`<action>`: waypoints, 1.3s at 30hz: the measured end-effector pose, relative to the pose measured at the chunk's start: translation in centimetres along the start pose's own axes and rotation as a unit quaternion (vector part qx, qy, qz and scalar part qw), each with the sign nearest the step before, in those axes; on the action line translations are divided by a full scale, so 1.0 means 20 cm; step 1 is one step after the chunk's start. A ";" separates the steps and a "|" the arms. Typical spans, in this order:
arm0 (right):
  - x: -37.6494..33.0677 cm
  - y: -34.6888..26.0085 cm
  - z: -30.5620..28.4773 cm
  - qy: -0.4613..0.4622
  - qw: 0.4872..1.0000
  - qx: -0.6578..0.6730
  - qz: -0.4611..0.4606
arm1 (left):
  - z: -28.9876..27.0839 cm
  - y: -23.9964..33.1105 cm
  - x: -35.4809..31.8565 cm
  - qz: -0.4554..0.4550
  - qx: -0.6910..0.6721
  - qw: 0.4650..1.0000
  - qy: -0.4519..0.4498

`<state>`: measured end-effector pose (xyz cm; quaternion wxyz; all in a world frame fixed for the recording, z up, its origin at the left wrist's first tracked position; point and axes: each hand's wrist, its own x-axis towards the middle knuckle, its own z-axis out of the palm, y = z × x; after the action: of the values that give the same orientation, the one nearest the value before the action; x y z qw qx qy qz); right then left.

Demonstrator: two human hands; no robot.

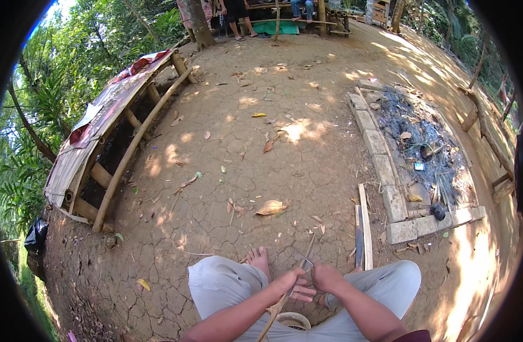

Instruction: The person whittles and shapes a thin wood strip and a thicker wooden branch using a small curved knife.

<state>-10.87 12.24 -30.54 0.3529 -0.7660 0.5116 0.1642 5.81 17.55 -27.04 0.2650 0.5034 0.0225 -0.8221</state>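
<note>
Between my knees, a long thin wooden strip (pixel 283 303) slants up from the lower edge and away from me. My left hand (pixel 291 283) grips it with the thumb on top, while some of its fingers stretch out to the right. In my closed right hand (pixel 326 278) is a small knife (pixel 306 260). Its narrow blade points up and left, close to the strip's far part; whether they touch I cannot tell. The knife's handle is hidden in my fist. Below my hands, between my legs, stands a round pale container (pixel 294 320), partly covered.
A low bamboo bench (pixel 96 139) stands at the left. On the right, concrete blocks (pixel 381 171) edge an ash-covered fire pit (pixel 424 134). Two long slats (pixel 365 228) lie by my right knee. Dry leaves (pixel 271 207) dot the cracked ground. People (pixel 237 14) are at the far end.
</note>
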 end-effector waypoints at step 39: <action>0.07 -0.03 -0.05 0.249 0.944 0.212 -0.040 | 0.40 0.59 -0.15 0.529 0.183 0.825 0.077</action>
<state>-9.84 10.67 -30.44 0.3745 -0.7100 0.5749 -0.1586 5.73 6.27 -17.77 0.5600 0.5385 -0.3781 -0.5034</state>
